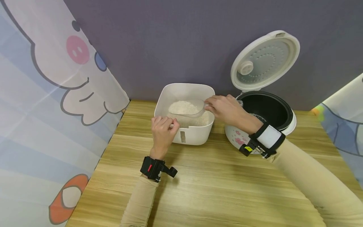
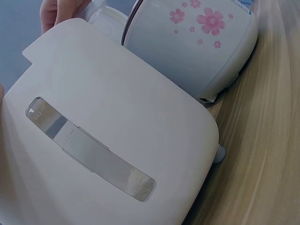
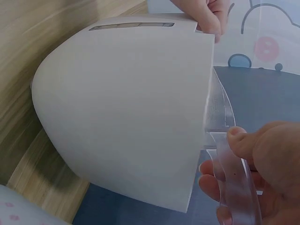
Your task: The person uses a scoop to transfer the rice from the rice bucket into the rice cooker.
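A white rice bin (image 1: 195, 136) holds rice (image 1: 203, 120), and its front has a narrow clear window (image 2: 89, 149). My left hand (image 1: 163, 131) grips the bin's front rim near its left corner, fingers curled over the edge. By its handle, my right hand (image 1: 225, 108) holds a clear plastic scoop (image 3: 236, 178). Heaped rice (image 1: 182, 107) lies in the scoop, which is over the bin's opening at about rim height. The scoop's far part is hidden behind the bin wall in the right wrist view.
Right of the bin stands a white rice cooker (image 1: 236, 138) with pink flowers, its lid (image 1: 265, 61) raised and its dark inner pot (image 1: 267, 105) exposed. My right forearm crosses in front of it. A grey wall (image 1: 170, 41) rises behind the wooden table (image 1: 212, 183).
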`<action>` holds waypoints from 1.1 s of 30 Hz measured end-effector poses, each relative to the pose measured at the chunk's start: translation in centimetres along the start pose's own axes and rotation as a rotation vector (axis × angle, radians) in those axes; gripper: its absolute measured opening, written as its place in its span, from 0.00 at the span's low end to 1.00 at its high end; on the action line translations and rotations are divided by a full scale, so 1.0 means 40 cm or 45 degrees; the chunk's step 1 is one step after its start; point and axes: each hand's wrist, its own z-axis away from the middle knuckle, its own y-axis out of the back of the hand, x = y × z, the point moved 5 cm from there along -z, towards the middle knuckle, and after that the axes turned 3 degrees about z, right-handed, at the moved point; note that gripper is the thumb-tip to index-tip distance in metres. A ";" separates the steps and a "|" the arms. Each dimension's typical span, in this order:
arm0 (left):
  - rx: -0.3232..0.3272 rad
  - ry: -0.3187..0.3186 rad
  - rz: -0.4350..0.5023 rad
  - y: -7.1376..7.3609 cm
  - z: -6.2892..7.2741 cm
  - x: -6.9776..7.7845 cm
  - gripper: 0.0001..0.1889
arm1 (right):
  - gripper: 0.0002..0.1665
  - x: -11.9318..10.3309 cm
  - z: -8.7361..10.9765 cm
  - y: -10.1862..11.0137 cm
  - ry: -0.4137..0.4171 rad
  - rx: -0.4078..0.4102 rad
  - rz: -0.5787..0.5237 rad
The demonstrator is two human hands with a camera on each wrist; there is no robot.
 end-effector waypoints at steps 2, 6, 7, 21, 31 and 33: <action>-0.001 -0.001 -0.008 0.000 0.000 -0.002 0.19 | 0.16 0.002 0.007 0.009 0.019 0.034 -0.006; 0.005 -0.007 -0.010 0.001 -0.002 -0.003 0.19 | 0.16 0.009 0.023 0.027 0.022 0.077 -0.030; 0.008 -0.009 -0.009 0.001 -0.002 -0.003 0.19 | 0.16 0.011 0.029 0.032 0.017 0.085 -0.035; -0.018 0.037 0.005 -0.006 0.004 -0.002 0.19 | 0.17 0.088 0.142 0.127 -0.119 0.122 -0.043; -0.006 0.029 0.018 -0.006 0.002 0.000 0.19 | 0.18 0.164 0.243 0.154 -0.204 0.180 0.021; 0.004 0.018 0.021 -0.007 0.003 0.000 0.19 | 0.18 0.179 0.263 0.158 -0.204 0.203 0.032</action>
